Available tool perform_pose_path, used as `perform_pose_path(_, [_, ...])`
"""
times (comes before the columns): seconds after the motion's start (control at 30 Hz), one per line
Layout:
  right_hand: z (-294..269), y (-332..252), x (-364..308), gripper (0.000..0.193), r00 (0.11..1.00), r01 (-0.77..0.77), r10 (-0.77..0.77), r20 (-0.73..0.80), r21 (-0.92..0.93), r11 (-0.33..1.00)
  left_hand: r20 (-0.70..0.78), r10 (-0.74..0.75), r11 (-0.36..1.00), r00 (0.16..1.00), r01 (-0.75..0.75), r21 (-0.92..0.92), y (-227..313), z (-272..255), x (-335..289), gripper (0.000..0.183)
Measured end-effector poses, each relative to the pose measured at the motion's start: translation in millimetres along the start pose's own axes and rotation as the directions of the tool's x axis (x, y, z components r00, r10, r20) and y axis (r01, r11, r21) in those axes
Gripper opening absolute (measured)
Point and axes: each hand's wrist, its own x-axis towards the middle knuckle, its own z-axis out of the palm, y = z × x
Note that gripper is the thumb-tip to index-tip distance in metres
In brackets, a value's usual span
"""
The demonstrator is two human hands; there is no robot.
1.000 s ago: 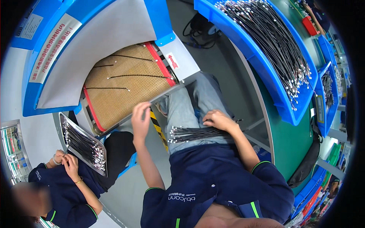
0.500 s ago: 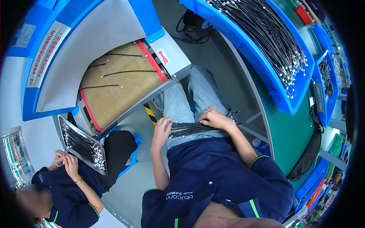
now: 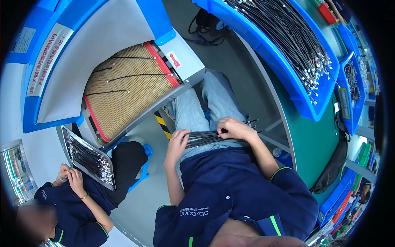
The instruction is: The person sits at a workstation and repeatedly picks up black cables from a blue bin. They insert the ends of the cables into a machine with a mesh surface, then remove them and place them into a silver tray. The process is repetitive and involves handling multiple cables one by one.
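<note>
Across my lap lies a bundle of thin black cables point(image 3: 202, 139), its strands side by side over the jeans. My left hand point(image 3: 177, 145) is closed round the bundle's left end, with its fingertips over the cables. Farther right, my right hand point(image 3: 233, 128) grips the bundle from above, thumb and fingers curled in. Small connectors stick out beyond the right wrist. What lies under both palms is hidden.
A mesh conveyor belt point(image 3: 131, 82) carrying several black cables runs into a blue-and-white machine at the left. On the right, a green table point(image 3: 306, 136) holds a blue bin point(image 3: 284, 88) full of cables. A co-worker at lower left handles a cable by a metal tray point(image 3: 88, 164).
My right hand's fingers have curled in more on the cables. My left hand has shifted slightly right along the bundle. The belt's cables have moved slightly left in the view.
</note>
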Motion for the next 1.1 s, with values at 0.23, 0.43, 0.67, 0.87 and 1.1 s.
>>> perform_pose_path(0.23, [-26.1, -13.1, -13.5, 0.014, 0.987, -0.069, 0.093, -0.134, 0.170, 0.983, 0.040, -0.107, 0.990, 0.993, 0.110, -0.092, 18.4, -9.6, -4.5, 0.016])
perform_pose_path(0.43, [-37.2, -24.6, -10.8, 0.020, 0.957, -0.028, 0.061, -0.284, 0.120, 0.992, 0.013, -0.048, 0.999, 0.999, 0.048, 0.003, 33.5, -17.0, -0.5, 0.013])
perform_pose_path(0.67, [-19.9, -47.5, 16.0, 0.016, 0.897, 0.286, -0.307, -0.317, -0.112, 0.952, -0.026, 0.130, 0.991, 0.991, -0.130, 0.012, 53.0, -3.8, 14.8, 0.010])
perform_pose_path(0.87, [-16.6, -47.4, 19.8, 0.013, 0.852, 0.327, -0.378, -0.362, -0.196, 0.925, -0.074, 0.256, 0.960, 0.964, -0.244, 0.141, 55.1, -0.4, 18.4, 0.008])
perform_pose_path(1.1, [-16.6, -47.8, 20.7, 0.015, 0.821, 0.339, -0.387, -0.420, -0.186, 0.922, -0.138, 0.338, 0.926, 0.931, -0.303, 0.223, 57.7, 5.2, 19.5, 0.010])
